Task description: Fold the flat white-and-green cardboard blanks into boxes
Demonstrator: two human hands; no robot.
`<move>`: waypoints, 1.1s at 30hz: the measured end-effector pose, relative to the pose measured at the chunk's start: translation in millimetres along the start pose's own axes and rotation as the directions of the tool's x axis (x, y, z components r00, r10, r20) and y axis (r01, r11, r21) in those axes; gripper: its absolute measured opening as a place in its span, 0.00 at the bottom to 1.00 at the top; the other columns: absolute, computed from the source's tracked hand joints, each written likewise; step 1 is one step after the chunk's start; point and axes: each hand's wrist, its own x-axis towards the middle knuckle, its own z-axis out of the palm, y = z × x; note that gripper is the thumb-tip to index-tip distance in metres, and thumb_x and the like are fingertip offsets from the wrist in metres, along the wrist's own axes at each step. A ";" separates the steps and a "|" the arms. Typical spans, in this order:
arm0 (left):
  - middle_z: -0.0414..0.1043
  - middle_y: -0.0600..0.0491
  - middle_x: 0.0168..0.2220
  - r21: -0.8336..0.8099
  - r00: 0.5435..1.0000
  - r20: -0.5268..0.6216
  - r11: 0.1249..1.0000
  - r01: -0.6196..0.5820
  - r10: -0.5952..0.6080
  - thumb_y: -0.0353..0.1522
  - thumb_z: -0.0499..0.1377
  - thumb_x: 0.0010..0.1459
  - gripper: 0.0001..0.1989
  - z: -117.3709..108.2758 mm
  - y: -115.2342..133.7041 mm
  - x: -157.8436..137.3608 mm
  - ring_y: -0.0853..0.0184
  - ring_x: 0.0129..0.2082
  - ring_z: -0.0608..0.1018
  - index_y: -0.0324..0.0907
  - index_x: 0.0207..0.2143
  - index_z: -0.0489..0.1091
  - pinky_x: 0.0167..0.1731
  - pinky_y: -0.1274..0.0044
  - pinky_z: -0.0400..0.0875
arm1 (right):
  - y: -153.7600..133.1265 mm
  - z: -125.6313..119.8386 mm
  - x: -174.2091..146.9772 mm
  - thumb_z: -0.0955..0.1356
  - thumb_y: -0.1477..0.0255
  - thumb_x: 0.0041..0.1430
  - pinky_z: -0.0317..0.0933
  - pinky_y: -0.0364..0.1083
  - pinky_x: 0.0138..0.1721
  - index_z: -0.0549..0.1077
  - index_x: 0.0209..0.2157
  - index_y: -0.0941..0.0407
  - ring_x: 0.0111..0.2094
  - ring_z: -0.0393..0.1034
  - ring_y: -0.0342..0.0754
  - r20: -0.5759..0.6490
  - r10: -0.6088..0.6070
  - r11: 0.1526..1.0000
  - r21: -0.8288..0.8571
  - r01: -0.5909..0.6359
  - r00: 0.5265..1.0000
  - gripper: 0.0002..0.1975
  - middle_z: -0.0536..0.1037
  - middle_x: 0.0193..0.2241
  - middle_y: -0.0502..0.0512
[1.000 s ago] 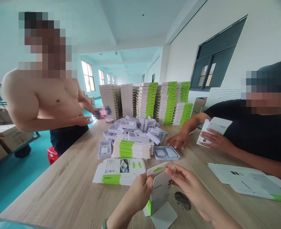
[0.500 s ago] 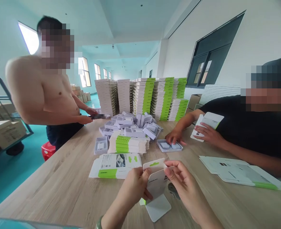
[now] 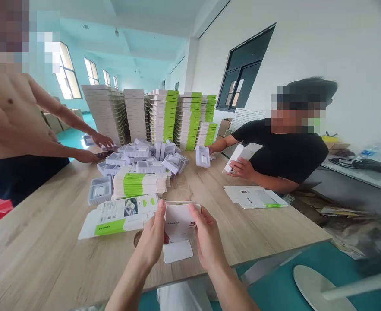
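Observation:
Between my hands is a small white cardboard box (image 3: 179, 226), one flap (image 3: 178, 252) hanging out toward me. My left hand (image 3: 153, 235) grips its left side, thumb along the top corner. On the right side, my right hand (image 3: 207, 233) holds it with the thumb on the front panel and the fingers behind, partly hidden. Left of my hands lie flat white-and-green cartons (image 3: 112, 226). Behind them sits a bundle of folded cartons (image 3: 133, 183), beside a pale plastic tray (image 3: 99, 190). A dark round object (image 3: 137, 238) shows partly by my left wrist.
More plastic trays (image 3: 141, 157) are heaped mid-table, before tall stacks of boxes (image 3: 164, 116). At right, a co-worker holds a tray (image 3: 203, 156) and a carton (image 3: 244, 157), with flat cartons (image 3: 258, 197) in front. Another person reaches in from the left.
My view has swung right. My right hand now grips the box's side, its top edges drawn closer together. The co-worker at right has lifted a tray; the left person's hands have moved apart.

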 end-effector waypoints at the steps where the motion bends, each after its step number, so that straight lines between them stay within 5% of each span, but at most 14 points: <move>1: 0.73 0.50 0.25 0.006 0.999 -0.039 1.000 -0.001 0.001 0.65 0.41 0.59 0.40 4.0 2.6 -4.4 0.57 0.31 0.76 0.42 0.36 0.73 0.34 0.70 0.71 | 0.9 3.4 -0.3 0.77 0.50 0.48 0.63 0.46 0.28 0.79 0.41 0.53 0.31 0.75 0.53 -0.031 0.027 0.998 0.049 -0.026 0.999 0.25 0.83 0.31 0.52; 5: 0.80 0.43 0.42 0.076 0.995 -0.096 0.997 0.003 0.004 0.62 0.42 0.62 0.35 19.1 15.7 -14.6 0.49 0.44 0.79 0.45 0.43 0.72 0.42 0.65 0.71 | 3.6 14.6 -0.9 0.78 0.56 0.46 0.64 0.46 0.27 0.79 0.46 0.53 0.28 0.76 0.52 -0.159 0.084 0.988 0.144 -0.061 0.984 0.26 0.83 0.30 0.51; 10: 0.80 0.41 0.42 0.179 0.989 -0.147 0.983 0.043 -0.017 0.57 0.40 0.65 0.32 27.8 16.9 -14.5 0.46 0.43 0.81 0.45 0.44 0.70 0.45 0.59 0.71 | 2.6 19.1 -1.0 0.76 0.58 0.47 0.64 0.47 0.27 0.79 0.46 0.54 0.28 0.77 0.53 -0.178 0.079 0.985 0.168 -0.049 0.981 0.24 0.84 0.29 0.52; 13: 0.76 0.39 0.53 0.238 0.959 -0.255 0.969 -0.060 0.122 0.54 0.45 0.66 0.30 28.4 2.0 -13.8 0.52 0.38 0.82 0.43 0.57 0.65 0.40 0.63 0.74 | 1.2 19.6 0.9 0.77 0.58 0.46 0.64 0.47 0.27 0.78 0.47 0.54 0.30 0.78 0.54 -0.158 0.111 0.982 0.171 -0.083 0.981 0.26 0.84 0.29 0.52; 16: 0.69 0.39 0.62 0.362 0.836 -0.368 0.891 -0.275 0.407 0.50 0.53 0.66 0.26 25.7 -17.8 -11.3 0.65 0.26 0.79 0.47 0.61 0.62 0.31 0.68 0.76 | 2.2 20.3 4.2 0.76 0.58 0.44 0.64 0.47 0.28 0.78 0.43 0.53 0.31 0.77 0.55 -0.166 0.099 0.987 0.144 -0.076 0.981 0.24 0.84 0.29 0.52; 18: 0.68 0.42 0.61 0.466 0.742 -0.339 0.789 -0.401 0.578 0.45 0.54 0.68 0.19 22.0 -27.4 -8.0 0.69 0.23 0.76 0.50 0.57 0.66 0.26 0.72 0.75 | 3.6 20.6 5.8 0.76 0.57 0.44 0.63 0.48 0.27 0.78 0.41 0.53 0.31 0.77 0.56 -0.160 0.083 0.991 0.121 -0.064 0.984 0.23 0.84 0.29 0.52; 20: 0.69 0.45 0.60 0.537 0.699 -0.252 0.697 -0.474 0.669 0.39 0.53 0.70 0.14 17.2 -31.7 -4.0 0.71 0.24 0.76 0.53 0.55 0.69 0.24 0.75 0.74 | 4.4 20.4 6.4 0.75 0.56 0.45 0.64 0.48 0.28 0.78 0.39 0.52 0.32 0.77 0.57 -0.153 0.069 0.994 0.097 -0.055 0.986 0.21 0.83 0.29 0.52; 26: 0.71 0.48 0.57 0.571 0.659 -0.054 0.564 -0.596 0.751 0.33 0.52 0.70 0.16 4.6 -28.2 5.7 0.70 0.26 0.78 0.57 0.56 0.70 0.23 0.78 0.74 | -0.7 17.9 5.4 0.70 0.53 0.50 0.66 0.49 0.33 0.81 0.37 0.52 0.40 0.77 0.59 -0.151 0.051 0.998 0.051 -0.043 0.987 0.19 0.83 0.30 0.54; 33: 0.70 0.49 0.55 0.553 0.646 -0.023 0.548 -0.628 0.763 0.34 0.52 0.71 0.14 3.0 -29.7 9.4 0.70 0.26 0.78 0.56 0.55 0.70 0.22 0.78 0.71 | -5.8 19.2 6.3 0.70 0.57 0.44 0.61 0.48 0.28 0.82 0.37 0.53 0.30 0.72 0.54 -0.159 0.122 0.987 0.122 -0.103 0.980 0.20 0.80 0.27 0.52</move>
